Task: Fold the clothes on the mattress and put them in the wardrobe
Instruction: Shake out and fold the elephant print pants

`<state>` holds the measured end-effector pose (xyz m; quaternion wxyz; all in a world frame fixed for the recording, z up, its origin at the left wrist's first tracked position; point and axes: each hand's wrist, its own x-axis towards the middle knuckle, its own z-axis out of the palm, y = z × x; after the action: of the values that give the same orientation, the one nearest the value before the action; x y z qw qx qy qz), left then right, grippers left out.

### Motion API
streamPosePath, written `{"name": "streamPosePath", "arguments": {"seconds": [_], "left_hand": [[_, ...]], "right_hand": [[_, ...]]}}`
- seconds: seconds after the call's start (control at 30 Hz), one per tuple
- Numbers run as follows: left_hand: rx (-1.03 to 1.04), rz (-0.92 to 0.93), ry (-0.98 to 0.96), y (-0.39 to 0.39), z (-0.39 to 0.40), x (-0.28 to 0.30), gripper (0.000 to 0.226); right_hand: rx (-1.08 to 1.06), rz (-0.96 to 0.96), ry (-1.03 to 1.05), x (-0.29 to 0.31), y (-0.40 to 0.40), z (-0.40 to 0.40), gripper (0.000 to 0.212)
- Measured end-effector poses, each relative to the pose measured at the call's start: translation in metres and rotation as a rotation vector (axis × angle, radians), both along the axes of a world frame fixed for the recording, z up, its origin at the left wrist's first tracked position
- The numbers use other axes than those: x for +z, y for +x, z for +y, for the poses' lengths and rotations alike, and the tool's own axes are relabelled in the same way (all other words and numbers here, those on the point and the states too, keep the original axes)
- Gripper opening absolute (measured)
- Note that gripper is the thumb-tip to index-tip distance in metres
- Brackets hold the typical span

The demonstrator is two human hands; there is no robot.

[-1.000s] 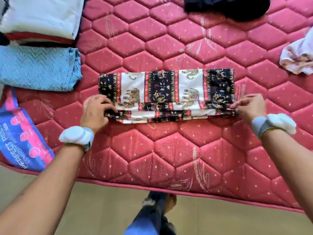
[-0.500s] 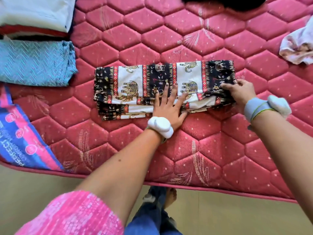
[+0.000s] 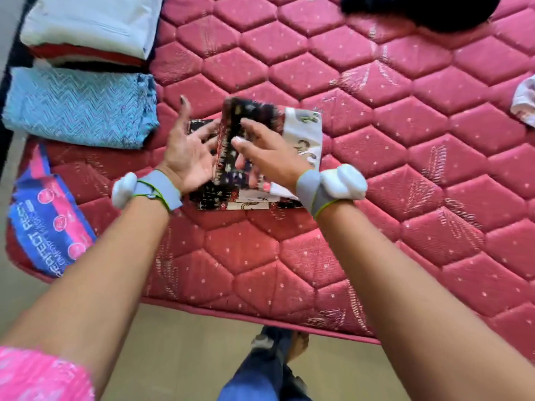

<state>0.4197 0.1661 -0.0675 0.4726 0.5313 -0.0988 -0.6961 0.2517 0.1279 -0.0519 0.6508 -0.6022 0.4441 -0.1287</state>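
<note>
A black, white and red elephant-print cloth [image 3: 307, 134] lies on the pink quilted mattress [image 3: 376, 175], folded into a short block. One flap of it stands upright between my hands. My right hand [image 3: 269, 157] grips that raised flap, thumb on the near side and fingers over its edge. My left hand [image 3: 185, 151] is beside it on the left with fingers spread and palm turned toward the flap, holding nothing. Motion blur hides the finger detail.
A folded blue zigzag cloth [image 3: 78, 108] and a white folded stack [image 3: 86, 21] sit at the mattress's left edge. A dark garment [image 3: 419, 10] lies at the top, a white-pink one [image 3: 525, 99] at the right. Below the mattress edge is the beige floor [image 3: 188, 342].
The long folded strip is now doubled over from the right, about half as wide. My left hand lifted off the cloth's middle; my right hand carried the right end leftward.
</note>
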Motion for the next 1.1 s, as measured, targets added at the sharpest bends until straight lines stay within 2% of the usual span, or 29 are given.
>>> {"name": "streamPosePath", "arguments": {"seconds": [0.03, 0.1, 0.23, 0.33, 0.4, 0.53, 0.67, 0.73, 0.8, 0.97, 1.03, 1.1], "left_hand": [[-0.071, -0.081, 0.030, 0.005, 0.002, -0.003, 0.070], [-0.166, -0.261, 0.054, 0.006, 0.004, -0.012, 0.073], [-0.029, -0.685, -0.094, -0.002, 0.002, -0.031, 0.054], [0.063, -0.856, -0.248, 0.008, 0.013, -0.023, 0.055], [0.041, -1.029, -0.268, 0.021, 0.029, -0.020, 0.054], [-0.087, -1.441, -0.034, 0.022, 0.053, -0.029, 0.060], [-0.158, -1.843, -0.023, 0.001, 0.023, -0.032, 0.052], [-0.316, -1.877, 0.058, -0.004, 0.008, -0.041, 0.054], [-0.401, -1.805, 0.129, -0.004, 0.002, -0.056, 0.057], [-0.303, -1.610, 0.101, 0.023, 0.002, -0.080, 0.063], [-0.288, -1.645, 0.094, 0.033, 0.014, -0.084, 0.064], [-0.270, -1.742, 0.157, 0.031, 0.026, -0.085, 0.068]], "right_hand": [[-0.031, 0.053, -0.069, -0.005, 0.006, 0.000, 0.044], [-0.121, 0.264, -0.284, -0.023, 0.006, -0.004, 0.036], [-0.187, 0.478, -0.664, -0.047, 0.002, 0.000, 0.040], [-0.209, 0.594, -0.936, -0.059, -0.004, 0.003, 0.044], [-0.198, 0.611, -0.996, -0.064, 0.000, 0.005, 0.046], [0.007, 0.724, -0.948, -0.077, 0.015, 0.014, 0.049], [0.029, 0.841, -0.914, -0.077, 0.021, 0.009, 0.054], [0.058, 0.874, -0.903, -0.081, 0.023, 0.006, 0.057], [0.072, 0.883, -0.879, -0.089, 0.019, 0.004, 0.060], [0.053, 0.867, -0.826, -0.104, 0.014, -0.001, 0.062], [-0.028, 0.852, -0.766, -0.104, 0.015, -0.001, 0.060], [-0.223, 0.782, -0.698, -0.102, 0.013, -0.001, 0.061]]}}
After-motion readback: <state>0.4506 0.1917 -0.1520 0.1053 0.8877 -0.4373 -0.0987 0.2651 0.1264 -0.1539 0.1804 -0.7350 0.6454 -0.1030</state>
